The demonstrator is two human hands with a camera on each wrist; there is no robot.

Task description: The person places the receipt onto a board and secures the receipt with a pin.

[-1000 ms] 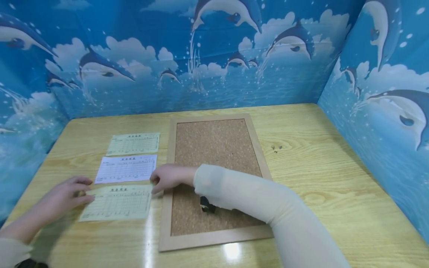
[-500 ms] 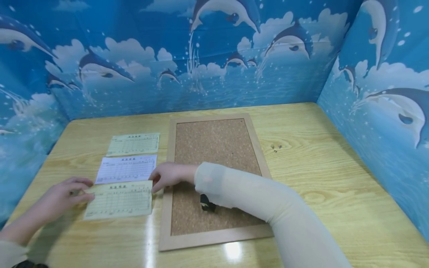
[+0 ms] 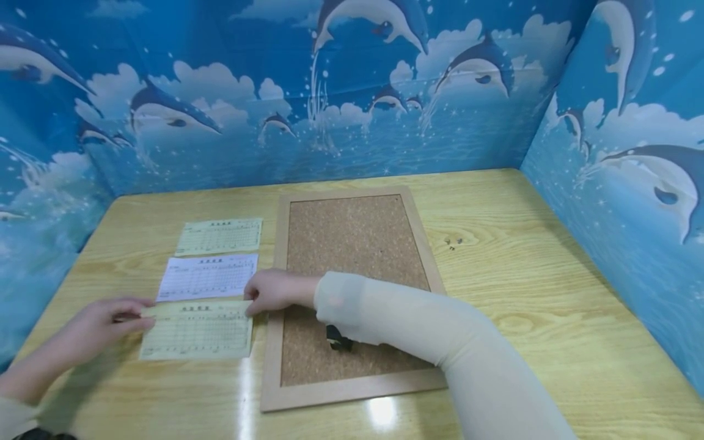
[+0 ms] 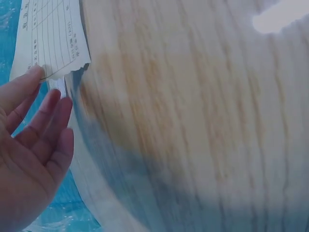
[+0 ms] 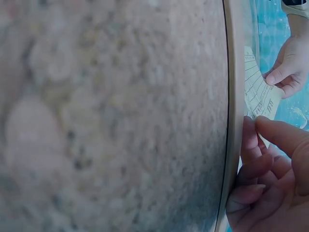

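Observation:
A pale yellow printed form (image 3: pixel 198 333) lies nearest the person, its upper edge close to the white form's lower edge. My left hand (image 3: pixel 107 324) pinches its upper left corner between thumb and fingers; the left wrist view shows the thumb on top of the paper (image 4: pixel 53 38). At the upper right corner my right hand (image 3: pixel 275 290) pinches the same slip, thumb against index finger, as the right wrist view shows. A white form (image 3: pixel 206 276) and another yellow form (image 3: pixel 220 237) lie behind it in a column.
A wood-framed cork board (image 3: pixel 352 238) lies right of the forms, under my right forearm (image 3: pixel 418 318). Several tiny metallic pieces (image 3: pixel 453 243) sit on the table (image 3: pixel 550 293) beyond the board's right side. A dolphin-print backdrop (image 3: pixel 352 140) stands around the table's back and sides.
The front yellow form has shifted slightly up and to the right and now lies straighter. Both hands have closed on its upper corners; the other two forms stay in place.

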